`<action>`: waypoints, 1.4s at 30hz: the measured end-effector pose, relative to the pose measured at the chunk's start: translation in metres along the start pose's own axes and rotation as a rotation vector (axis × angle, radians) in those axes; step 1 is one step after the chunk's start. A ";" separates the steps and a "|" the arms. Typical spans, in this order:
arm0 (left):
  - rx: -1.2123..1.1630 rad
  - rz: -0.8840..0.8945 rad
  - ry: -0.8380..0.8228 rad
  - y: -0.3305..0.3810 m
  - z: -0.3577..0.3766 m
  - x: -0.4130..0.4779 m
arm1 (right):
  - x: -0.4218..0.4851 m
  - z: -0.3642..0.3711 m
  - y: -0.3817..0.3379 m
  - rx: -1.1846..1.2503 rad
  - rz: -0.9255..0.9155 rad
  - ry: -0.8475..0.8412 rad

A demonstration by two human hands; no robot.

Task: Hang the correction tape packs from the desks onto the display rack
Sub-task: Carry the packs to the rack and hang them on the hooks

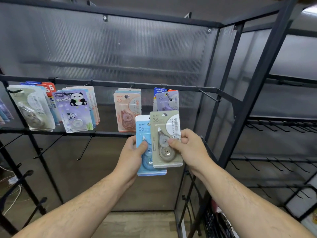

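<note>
I have two correction tape packs up in front of the black metal display rack (228, 93), just below its middle rail (106, 82). My left hand (135, 152) grips a pale blue blister-card pack (147, 162), thumb pressed on its face. My right hand (187, 145) pinches a khaki-grey blister-card pack (165, 134) by its right edge, and this one overlaps the blue one.

As I judge it, the step in hand is to part the two packs and hang the khaki one. Its hang hole is in clear view at the top edge, so I would keep the grip low on the card and leave that hole free. Then I would lift the pack upright, bring the hole square to a hook tip and slide it back toward the rail. The bare black hook (210, 96) near the rail's right end looks the easiest target. The hook with the lilac pack (167, 101) is nearer, directly above my hands. A tilted card would probably catch on the tip, so I would go slowly.

The desks are out of view. The khaki card covers part of the blue pack's top, so I cannot make out its hole properly. The blue pack's bottom edge looks layered, and I cannot tell whether more cards sit behind it. Stacks behind the peach pack (127, 110) and the purple panda pack (75, 110) cannot be counted. The packs at the rail's left end are cut off.
</note>
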State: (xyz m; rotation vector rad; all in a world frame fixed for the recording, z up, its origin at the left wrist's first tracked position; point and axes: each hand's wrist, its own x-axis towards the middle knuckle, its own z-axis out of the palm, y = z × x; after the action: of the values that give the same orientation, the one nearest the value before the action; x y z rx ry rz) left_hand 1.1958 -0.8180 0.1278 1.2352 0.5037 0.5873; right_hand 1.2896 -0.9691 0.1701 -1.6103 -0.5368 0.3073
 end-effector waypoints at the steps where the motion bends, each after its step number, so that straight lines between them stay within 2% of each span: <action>1: 0.008 0.001 0.016 -0.001 -0.002 0.001 | 0.003 -0.001 -0.005 0.024 -0.017 0.008; 5: 0.014 -0.015 0.057 0.001 -0.012 0.003 | 0.021 -0.003 -0.020 0.083 -0.068 0.091; 10: -0.012 -0.023 0.082 0.004 -0.024 0.001 | 0.039 0.002 -0.018 0.097 0.010 0.170; 15: -0.019 -0.014 0.105 0.008 -0.030 -0.001 | 0.053 0.007 -0.006 0.035 0.057 0.256; 21: -0.016 -0.023 0.108 0.012 -0.033 -0.002 | 0.061 0.011 -0.002 -0.152 0.006 0.338; 25: -0.007 -0.026 0.104 0.011 -0.033 -0.002 | 0.051 0.015 0.005 -0.286 0.006 0.253; 28: -0.004 -0.029 0.099 0.010 -0.032 -0.001 | 0.036 0.018 0.008 -0.236 -0.033 0.186; 32: 0.010 -0.019 0.078 0.007 -0.023 -0.001 | 0.016 0.028 0.013 -0.213 -0.036 -0.052; 34: 0.028 -0.006 0.060 0.005 -0.018 -0.001 | 0.012 0.030 0.019 -0.201 -0.022 -0.115; 42: 0.019 0.019 0.023 0.005 -0.005 0.000 | 0.008 0.013 0.015 -0.214 -0.003 -0.121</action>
State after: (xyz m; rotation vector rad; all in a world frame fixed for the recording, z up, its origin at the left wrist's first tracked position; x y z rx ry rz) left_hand 1.1919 -0.8133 0.1317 1.2530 0.5187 0.6145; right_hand 1.2919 -0.9543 0.1543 -1.8051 -0.6827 0.3559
